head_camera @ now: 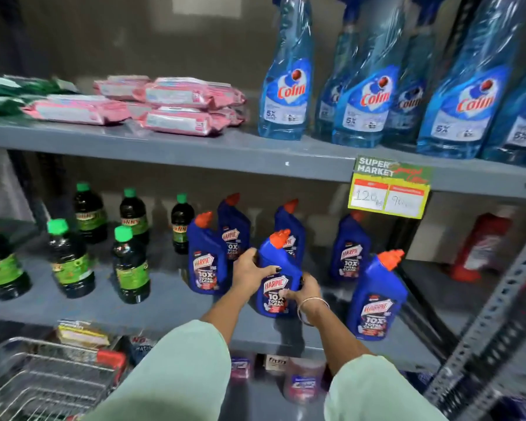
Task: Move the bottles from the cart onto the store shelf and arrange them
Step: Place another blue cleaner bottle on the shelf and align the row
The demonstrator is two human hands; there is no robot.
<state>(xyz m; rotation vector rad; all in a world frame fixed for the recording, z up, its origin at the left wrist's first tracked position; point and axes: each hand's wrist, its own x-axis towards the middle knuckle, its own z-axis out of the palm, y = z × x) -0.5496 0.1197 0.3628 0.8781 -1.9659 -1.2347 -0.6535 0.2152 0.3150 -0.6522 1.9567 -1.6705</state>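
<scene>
Lower left corner: your wire cart point(37, 378), red handle piece at its right edge; no bottles visible in the part of the basket in view.

Middle shelf point(134, 305), left section: six dark bottles with green caps point(70, 262), upright, in loose staggered rows.

Upper shelf, left: green packs point(9, 92) at the edge, then pink packs point(170, 104) stacked flat.

Middle shelf, centre: blue Harpic bottles with orange caps. One stands at the front point(205, 256), two more behind it toward the back.

Your left hand point(249, 276) wraps the left side of the held Harpic bottle point(278, 278), fingers curled across its shoulder. Your right hand point(305, 288), a thin bangle on the wrist, closes on the bottle's right side at label height. Both hands grip it firmly; it stands upright near the shelf's front edge, though whether its base touches the shelf you cannot tell.

Right of it: one Harpic bottle further back point(349, 247), another at the front edge point(377, 299).

Upper shelf, right: blue Colin spray bottles point(289, 86) in a row, a price tag point(389, 186) hanging off the shelf lip below them.

Far right: a red bottle point(480, 247), blurred, on the neighbouring shelf.
</scene>
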